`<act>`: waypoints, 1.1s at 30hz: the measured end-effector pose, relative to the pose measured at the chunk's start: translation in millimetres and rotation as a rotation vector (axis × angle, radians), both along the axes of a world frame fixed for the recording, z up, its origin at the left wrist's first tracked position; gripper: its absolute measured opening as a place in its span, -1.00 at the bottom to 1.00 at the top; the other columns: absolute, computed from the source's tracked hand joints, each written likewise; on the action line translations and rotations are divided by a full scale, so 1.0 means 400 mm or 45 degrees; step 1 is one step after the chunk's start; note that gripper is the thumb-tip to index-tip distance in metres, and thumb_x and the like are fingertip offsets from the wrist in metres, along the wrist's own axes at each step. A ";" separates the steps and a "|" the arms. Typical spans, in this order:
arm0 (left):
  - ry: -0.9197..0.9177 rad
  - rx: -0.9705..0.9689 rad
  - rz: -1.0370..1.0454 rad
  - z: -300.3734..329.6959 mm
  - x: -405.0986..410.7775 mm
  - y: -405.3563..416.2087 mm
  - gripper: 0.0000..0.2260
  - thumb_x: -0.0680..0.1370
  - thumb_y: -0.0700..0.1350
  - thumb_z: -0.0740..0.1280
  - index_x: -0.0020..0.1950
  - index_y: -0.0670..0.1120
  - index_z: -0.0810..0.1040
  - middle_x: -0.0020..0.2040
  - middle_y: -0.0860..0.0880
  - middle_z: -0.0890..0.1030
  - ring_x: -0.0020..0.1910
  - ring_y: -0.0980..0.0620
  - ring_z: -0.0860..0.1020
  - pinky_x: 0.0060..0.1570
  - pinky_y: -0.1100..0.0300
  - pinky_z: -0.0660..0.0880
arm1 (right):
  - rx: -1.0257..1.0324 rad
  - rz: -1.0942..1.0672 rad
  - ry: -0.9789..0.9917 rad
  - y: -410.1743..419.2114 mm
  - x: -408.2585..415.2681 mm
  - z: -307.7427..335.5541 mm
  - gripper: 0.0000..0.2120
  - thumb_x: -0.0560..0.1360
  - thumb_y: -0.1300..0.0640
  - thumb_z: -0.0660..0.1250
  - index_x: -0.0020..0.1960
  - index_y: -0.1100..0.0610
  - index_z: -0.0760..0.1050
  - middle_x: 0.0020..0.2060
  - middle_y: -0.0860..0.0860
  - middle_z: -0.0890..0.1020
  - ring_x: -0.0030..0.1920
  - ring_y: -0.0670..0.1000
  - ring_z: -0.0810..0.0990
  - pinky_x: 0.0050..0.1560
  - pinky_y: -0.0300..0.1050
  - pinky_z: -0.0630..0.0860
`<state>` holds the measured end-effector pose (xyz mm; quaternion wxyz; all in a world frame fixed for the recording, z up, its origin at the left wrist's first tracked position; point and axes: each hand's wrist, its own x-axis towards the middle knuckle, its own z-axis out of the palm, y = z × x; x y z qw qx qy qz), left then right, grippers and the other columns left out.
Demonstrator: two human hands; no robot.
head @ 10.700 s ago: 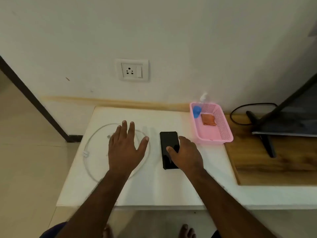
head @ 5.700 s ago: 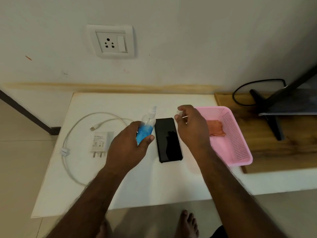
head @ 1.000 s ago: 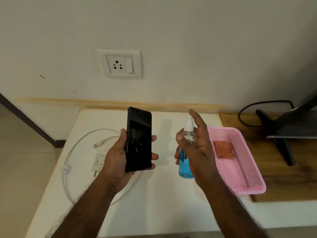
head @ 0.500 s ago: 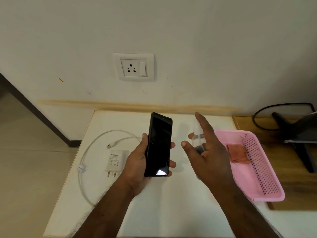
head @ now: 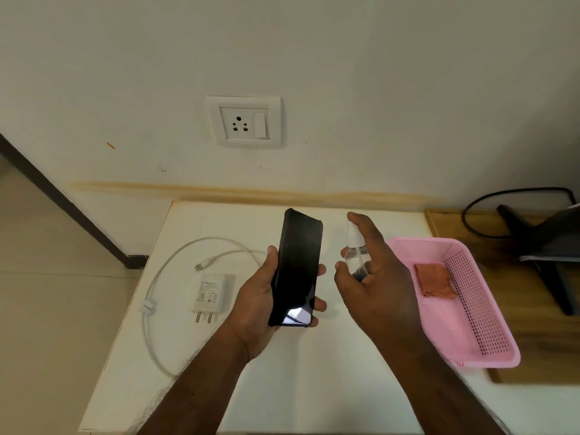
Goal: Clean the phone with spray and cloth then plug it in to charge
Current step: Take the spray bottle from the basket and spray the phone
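We hold the phone [head: 296, 271] upright above the desk [head: 314, 387] in our left hand [head: 260, 306], grip closed around its edges. Our right hand [head: 376, 277] wraps the spray bottle [head: 356, 255], forefinger on the nozzle, just beside the screen. The cloth [head: 434, 279] lies in the pink basket [head: 489, 346]; charger [head: 209, 291] and cable [head: 157, 309] rest at left.

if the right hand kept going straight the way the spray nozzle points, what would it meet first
Most likely the phone held in the left hand: the right hand aims the spray bottle leftward at its screen, though depth is uncertain.
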<state>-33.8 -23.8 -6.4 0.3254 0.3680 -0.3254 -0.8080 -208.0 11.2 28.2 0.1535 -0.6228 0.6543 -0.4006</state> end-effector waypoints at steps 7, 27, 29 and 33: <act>0.066 -0.014 0.028 -0.002 0.006 -0.003 -0.41 0.61 0.32 -0.03 0.40 0.03 0.52 0.30 -0.17 0.60 0.01 -0.32 0.60 0.04 -0.17 0.55 | -0.079 -0.121 -0.074 -0.011 -0.009 -0.011 -0.29 0.50 0.07 0.40 0.41 -0.47 0.12 0.00 -0.15 0.62 -0.38 -0.03 0.61 -0.37 -0.18 0.65; 0.220 -0.024 0.047 0.003 0.021 -0.012 -0.41 0.64 0.30 -0.06 0.39 0.00 0.53 0.33 -0.20 0.57 -0.07 -0.28 0.61 -0.06 -0.13 0.56 | -0.083 -0.163 -0.145 -0.008 -0.018 -0.014 -0.29 0.49 0.09 0.38 0.38 -0.50 0.12 0.07 -0.11 0.61 -0.29 -0.08 0.63 -0.46 -0.14 0.63; 0.231 -0.019 0.075 0.005 0.025 -0.015 -0.41 0.64 0.30 -0.07 0.38 0.02 0.55 0.33 -0.20 0.57 -0.07 -0.27 0.61 -0.07 -0.14 0.57 | -0.061 -0.131 -0.160 -0.008 -0.016 -0.014 -0.30 0.49 0.06 0.38 0.38 -0.50 0.13 0.09 -0.12 0.61 -0.29 -0.08 0.64 -0.45 -0.15 0.63; 0.209 -0.015 0.145 0.003 0.031 -0.021 -0.41 0.61 0.32 -0.06 0.38 0.05 0.54 0.32 -0.17 0.59 -0.02 -0.30 0.61 -0.04 -0.14 0.60 | -0.009 -0.065 -0.126 -0.006 -0.012 -0.022 -0.29 0.48 0.05 0.40 0.38 -0.49 0.13 0.00 -0.34 0.54 -0.20 -0.17 0.63 -0.36 -0.22 0.64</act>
